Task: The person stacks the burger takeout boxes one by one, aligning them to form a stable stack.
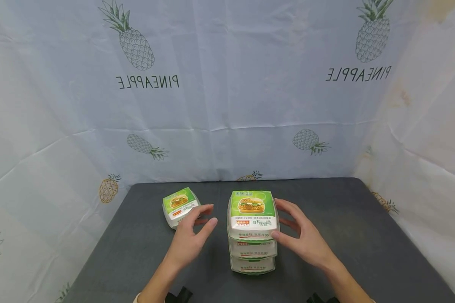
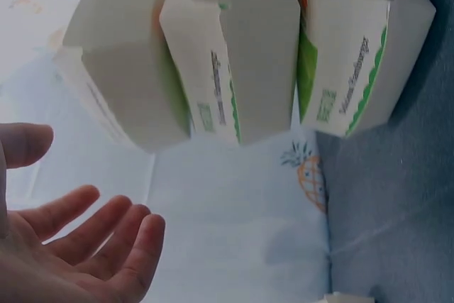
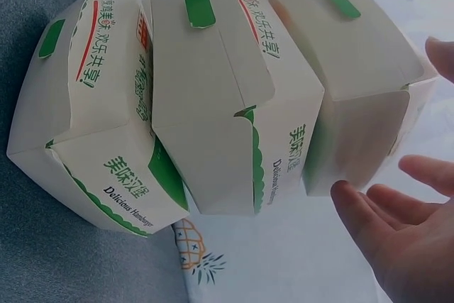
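Three white and green burger boxes stand stacked in the middle of the table: a top box (image 1: 252,214) with a burger picture on its lid, a middle box (image 1: 253,249) and a bottom box (image 1: 252,266). My right hand (image 1: 306,236) is at the right side of the top box, fingers spread, fingertips right at its edge. In the right wrist view its index finger (image 3: 351,200) overlaps that box's corner. To the left of the stack, apart from it, my left hand (image 1: 189,240) holds nothing, its fingers loosely bent. A fourth burger box (image 1: 179,205) lies turned beyond it, partly hidden by the hand.
The dark grey table (image 1: 326,202) ends at a white cloth backdrop (image 1: 227,84) printed with pineapples, which also hangs along both sides. A black strap piece (image 1: 182,294) shows near my left forearm at the front.
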{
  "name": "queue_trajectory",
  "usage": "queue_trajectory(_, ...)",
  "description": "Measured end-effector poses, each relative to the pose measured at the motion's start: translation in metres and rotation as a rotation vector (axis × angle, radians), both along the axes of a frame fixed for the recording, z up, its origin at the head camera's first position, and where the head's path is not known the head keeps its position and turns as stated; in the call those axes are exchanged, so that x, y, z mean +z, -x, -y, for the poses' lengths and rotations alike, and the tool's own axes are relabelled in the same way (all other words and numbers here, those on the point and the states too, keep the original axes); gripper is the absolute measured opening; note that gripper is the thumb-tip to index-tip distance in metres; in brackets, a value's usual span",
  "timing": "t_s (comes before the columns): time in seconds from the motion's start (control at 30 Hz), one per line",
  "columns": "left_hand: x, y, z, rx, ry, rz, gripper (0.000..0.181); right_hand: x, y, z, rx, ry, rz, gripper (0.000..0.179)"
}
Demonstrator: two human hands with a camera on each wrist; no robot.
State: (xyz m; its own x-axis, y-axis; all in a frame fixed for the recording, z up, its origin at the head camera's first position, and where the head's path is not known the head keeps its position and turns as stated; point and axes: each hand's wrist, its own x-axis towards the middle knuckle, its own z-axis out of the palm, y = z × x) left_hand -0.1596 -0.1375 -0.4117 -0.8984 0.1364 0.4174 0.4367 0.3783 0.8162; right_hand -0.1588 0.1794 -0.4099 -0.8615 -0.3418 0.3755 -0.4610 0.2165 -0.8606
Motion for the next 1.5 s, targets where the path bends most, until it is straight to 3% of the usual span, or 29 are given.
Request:
queue_trajectory(0.23,-0.001,0.009,0.020,0.074,0.010,0.030,0.039,-0.001,0.000,0.000,0.008,0.009,-0.004,0.069)
queue_trajectory(0.53,-0.006,0.030,0.042,0.153,0.113,-0.043,0.041,-0.001,0.000,0.001,0.001,0.005,-0.014,0.069)
queue_trajectory(0.93,-0.023,0.053,0.063,0.346,0.248,-0.100,0.051,-0.003,0.002,0.002,-0.005,0.001,-0.031,0.070)
queue_trajectory(1.03,-0.029,0.056,0.069,0.366,0.273,-0.043,0.061,-0.003,0.002,0.002,-0.004,0.000,-0.030,0.070)
queue_trajectory(1.3,-0.049,0.070,0.089,0.379,0.331,0.233,0.089,-0.003,0.001,0.002,-0.004,0.004,-0.022,0.070)
queue_trajectory(1.5,-0.059,0.079,0.101,0.355,0.301,0.348,0.104,-0.003,0.001,0.002,-0.004,0.001,-0.021,0.070)
